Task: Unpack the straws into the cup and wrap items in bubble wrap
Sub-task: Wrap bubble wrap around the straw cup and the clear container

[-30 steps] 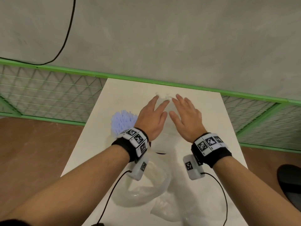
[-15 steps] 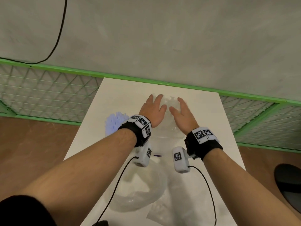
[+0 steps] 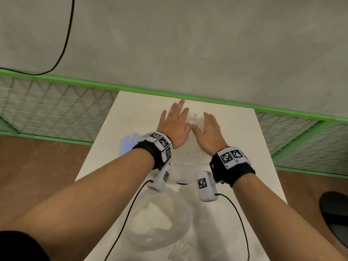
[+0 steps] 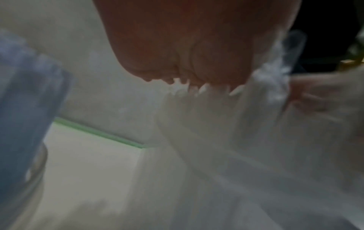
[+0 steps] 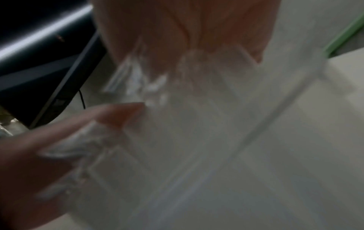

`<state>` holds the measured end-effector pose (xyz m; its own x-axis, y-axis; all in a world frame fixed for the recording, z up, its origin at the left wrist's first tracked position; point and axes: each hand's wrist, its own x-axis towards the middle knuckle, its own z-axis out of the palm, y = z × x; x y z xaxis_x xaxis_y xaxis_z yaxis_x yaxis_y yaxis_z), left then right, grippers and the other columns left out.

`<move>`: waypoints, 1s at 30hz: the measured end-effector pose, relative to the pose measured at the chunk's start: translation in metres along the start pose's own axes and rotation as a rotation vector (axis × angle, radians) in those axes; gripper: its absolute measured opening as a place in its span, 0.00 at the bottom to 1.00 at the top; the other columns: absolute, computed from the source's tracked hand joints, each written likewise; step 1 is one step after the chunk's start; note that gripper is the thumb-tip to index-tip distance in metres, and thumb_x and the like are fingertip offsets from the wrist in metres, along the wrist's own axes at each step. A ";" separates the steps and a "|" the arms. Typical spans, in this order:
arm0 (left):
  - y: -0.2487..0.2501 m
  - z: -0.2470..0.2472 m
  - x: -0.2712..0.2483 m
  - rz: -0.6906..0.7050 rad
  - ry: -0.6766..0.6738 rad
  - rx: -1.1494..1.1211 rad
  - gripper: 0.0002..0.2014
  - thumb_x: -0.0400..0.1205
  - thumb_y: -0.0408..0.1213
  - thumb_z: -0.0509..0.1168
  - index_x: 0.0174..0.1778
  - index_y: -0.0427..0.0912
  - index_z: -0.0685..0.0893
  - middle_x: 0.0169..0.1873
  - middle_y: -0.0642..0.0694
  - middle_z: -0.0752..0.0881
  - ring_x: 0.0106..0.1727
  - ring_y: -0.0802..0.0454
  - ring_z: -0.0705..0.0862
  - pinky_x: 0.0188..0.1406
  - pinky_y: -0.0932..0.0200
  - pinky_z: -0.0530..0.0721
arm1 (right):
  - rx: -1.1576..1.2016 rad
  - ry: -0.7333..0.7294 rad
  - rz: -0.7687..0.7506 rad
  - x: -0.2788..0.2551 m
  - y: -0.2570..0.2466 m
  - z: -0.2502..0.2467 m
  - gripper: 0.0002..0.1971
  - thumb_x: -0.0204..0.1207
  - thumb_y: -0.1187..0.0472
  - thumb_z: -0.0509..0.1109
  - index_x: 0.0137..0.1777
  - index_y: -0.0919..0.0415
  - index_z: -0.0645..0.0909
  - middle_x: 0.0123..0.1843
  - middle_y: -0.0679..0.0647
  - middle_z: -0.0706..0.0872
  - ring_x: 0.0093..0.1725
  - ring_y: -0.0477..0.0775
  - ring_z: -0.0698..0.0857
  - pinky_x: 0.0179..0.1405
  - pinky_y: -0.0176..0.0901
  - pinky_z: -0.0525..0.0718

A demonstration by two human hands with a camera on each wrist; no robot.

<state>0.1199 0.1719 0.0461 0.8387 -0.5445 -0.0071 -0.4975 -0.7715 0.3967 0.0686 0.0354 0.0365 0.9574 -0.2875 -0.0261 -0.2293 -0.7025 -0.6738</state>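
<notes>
A clear bubble wrap bundle (image 3: pixel 194 117) lies at the far middle of the white table (image 3: pixel 244 147), with its sheet trailing back toward me. My left hand (image 3: pixel 175 127) lies flat on its left part, fingers straight and spread. My right hand (image 3: pixel 209 132) presses on its right part, and its fingertips are hidden over the far side. In the right wrist view my palm (image 5: pixel 197 23) sits on the wrap (image 5: pixel 197 140). Pale blue straws (image 3: pixel 128 144) stand in a clear cup (image 4: pixel 37 168) just left of my left wrist. What the wrap holds cannot be made out.
A crumpled clear plastic bag (image 3: pixel 158 223) lies on the near part of the table between my forearms. A green wire fence (image 3: pixel 56 110) runs behind and beside the table, against a grey wall. A dark object (image 3: pixel 335 213) sits on the floor at right.
Both hands have slid away from me toward the table's far edge, pushing the bubble wrap bundle along. The left fingers have spread wider.
</notes>
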 end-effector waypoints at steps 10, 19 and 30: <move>0.002 0.000 -0.005 0.063 -0.156 0.256 0.38 0.84 0.64 0.44 0.86 0.46 0.50 0.87 0.49 0.49 0.87 0.53 0.48 0.85 0.42 0.40 | -0.063 0.024 -0.371 -0.031 0.024 -0.009 0.20 0.81 0.55 0.58 0.69 0.56 0.81 0.75 0.51 0.77 0.77 0.51 0.72 0.76 0.50 0.69; -0.009 -0.025 0.003 -0.203 0.167 -0.247 0.19 0.83 0.34 0.58 0.70 0.48 0.74 0.73 0.43 0.69 0.67 0.41 0.76 0.69 0.48 0.69 | -0.001 0.095 -0.180 0.000 0.016 -0.040 0.21 0.80 0.70 0.64 0.71 0.56 0.79 0.70 0.54 0.76 0.64 0.55 0.80 0.60 0.34 0.73; -0.015 -0.038 0.034 -0.170 0.000 -0.215 0.12 0.82 0.35 0.69 0.60 0.42 0.89 0.58 0.42 0.88 0.64 0.46 0.83 0.65 0.59 0.78 | -0.382 -0.117 0.010 0.051 -0.019 -0.040 0.10 0.78 0.58 0.66 0.53 0.57 0.88 0.55 0.59 0.88 0.52 0.61 0.86 0.47 0.44 0.81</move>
<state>0.1646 0.1771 0.0751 0.9062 -0.4131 -0.0900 -0.2912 -0.7641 0.5756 0.1149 0.0080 0.0775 0.9631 -0.2351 -0.1307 -0.2667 -0.8979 -0.3502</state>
